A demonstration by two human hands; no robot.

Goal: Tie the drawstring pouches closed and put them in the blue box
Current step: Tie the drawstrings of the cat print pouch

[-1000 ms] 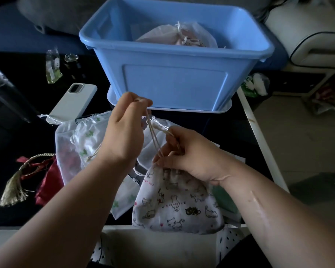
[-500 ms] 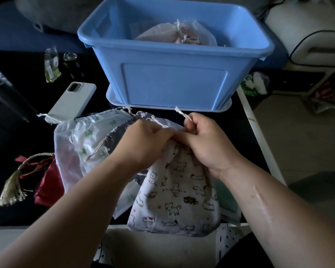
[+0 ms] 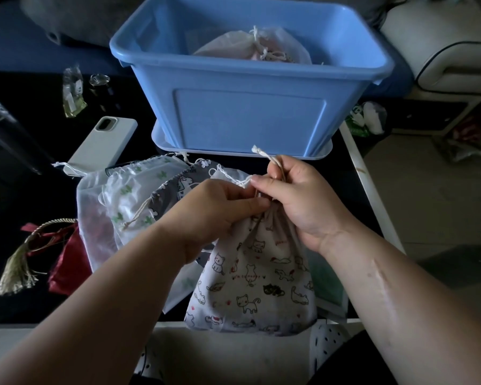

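Only one view here, the head cam looking down, so I'll use the blue box [image 3: 250, 118] as the anchor for everything. It sits at the far side of the dark surface [image 3: 25, 190] on a pale tray or lid, and there's a sheer white pouch [image 3: 250, 47] lying inside it with its cord bunched on top.

Right in front of the box, on the near side, both hands meet at the neck of the cat-print pouch [image 3: 253, 284]. The left hand [image 3: 214, 209] is pinched shut on the gathered neck, and the right hand [image 3: 300, 201] is closed around the drawstring [image 3: 264, 155], whose knotted end pokes up toward the front wall of the box. The two hands are touching (fingertips basically on top of each other). The body of the pouch hangs down from the grip over the near edge of the surface.

To the near left of the box is a loose pile of more pouches: a white one with green cactus prints [image 3: 134, 195], a grey printed one [image 3: 175, 187] tucked partly under the left hand, and a mesh one beneath them. Left of the box lies a phone [image 3: 103, 143] in a white case, face down. Further out to the near left there's a red pouch [image 3: 67, 262] with a gold tassel [image 3: 17, 273].
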